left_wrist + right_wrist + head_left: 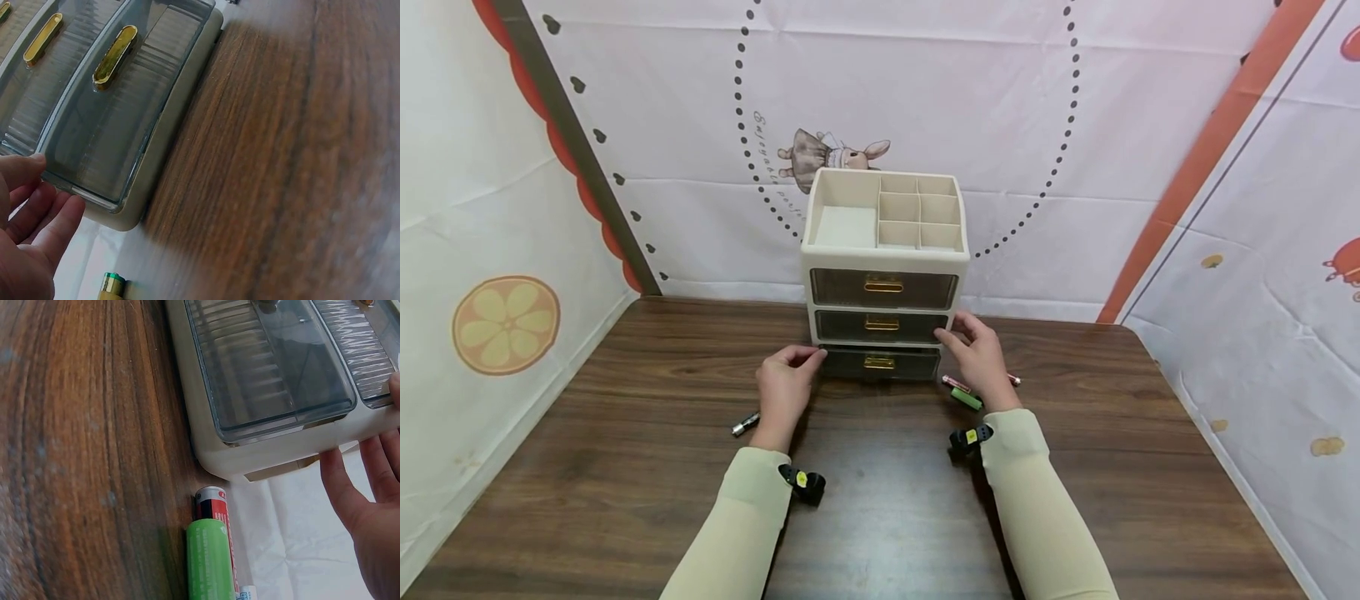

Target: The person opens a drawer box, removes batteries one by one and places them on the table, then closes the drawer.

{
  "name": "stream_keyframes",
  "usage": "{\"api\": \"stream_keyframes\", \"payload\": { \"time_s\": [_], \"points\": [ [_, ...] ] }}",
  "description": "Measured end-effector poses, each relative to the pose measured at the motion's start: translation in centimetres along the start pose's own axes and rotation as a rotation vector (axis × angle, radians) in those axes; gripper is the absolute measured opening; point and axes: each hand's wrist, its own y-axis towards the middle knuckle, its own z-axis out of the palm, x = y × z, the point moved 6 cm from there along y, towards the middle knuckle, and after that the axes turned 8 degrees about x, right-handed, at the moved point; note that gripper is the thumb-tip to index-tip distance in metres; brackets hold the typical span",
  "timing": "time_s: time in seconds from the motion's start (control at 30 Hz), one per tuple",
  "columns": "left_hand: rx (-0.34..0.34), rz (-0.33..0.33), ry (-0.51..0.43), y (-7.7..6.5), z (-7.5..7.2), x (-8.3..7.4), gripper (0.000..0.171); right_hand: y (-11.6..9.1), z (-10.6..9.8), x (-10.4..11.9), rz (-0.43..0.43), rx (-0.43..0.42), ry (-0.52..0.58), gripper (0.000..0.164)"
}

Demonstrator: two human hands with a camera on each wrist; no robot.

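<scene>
A cream desktop organizer [883, 257] with three smoky clear drawers and gold handles stands against the back curtain. The bottom drawer [842, 363] juts out slightly at the front. My left hand [784, 387] pinches this drawer's left edge, thumb at the front and fingers along the side, as the left wrist view shows. With the thumb on the front by the middle drawer [910, 328] and fingers against the side wall, my right hand [983, 360] holds the organizer's right edge. Divided compartments [917, 208] on top hold nothing.
Beside the right hand lie a green battery [966, 398] and a red battery [956, 383], with another battery [1014, 380] behind the wrist. A dark and silver battery [745, 425] lies left of the left wrist. Printed curtains [962, 108] border the brown wooden table [880, 500].
</scene>
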Motion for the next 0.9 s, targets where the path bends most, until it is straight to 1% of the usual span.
{"api": "stream_keyframes", "payload": {
  "time_s": [0.27, 0.43, 0.8, 0.9],
  "points": [
    [-0.024, -0.003, 0.011, 0.06, 0.19, 0.13, 0.019, 0.04, -0.01, -0.11, -0.01, -0.006, 0.004, 0.044],
    [-0.066, -0.005, 0.027, 0.17, 0.3, 0.14, 0.019, 0.12, 0.01, -0.23, -0.007, -0.009, 0.003, 0.044],
    [-0.123, 0.025, 0.034, 0.12, 0.62, -0.37, 0.019, 0.1, -0.07, -0.06, 0.002, -0.005, 0.002, 0.046],
    [-0.127, 0.021, 0.031, 0.16, 0.66, -0.36, 0.019, 0.09, -0.05, -0.12, 0.003, -0.007, 0.005, 0.046]
  ]
}}
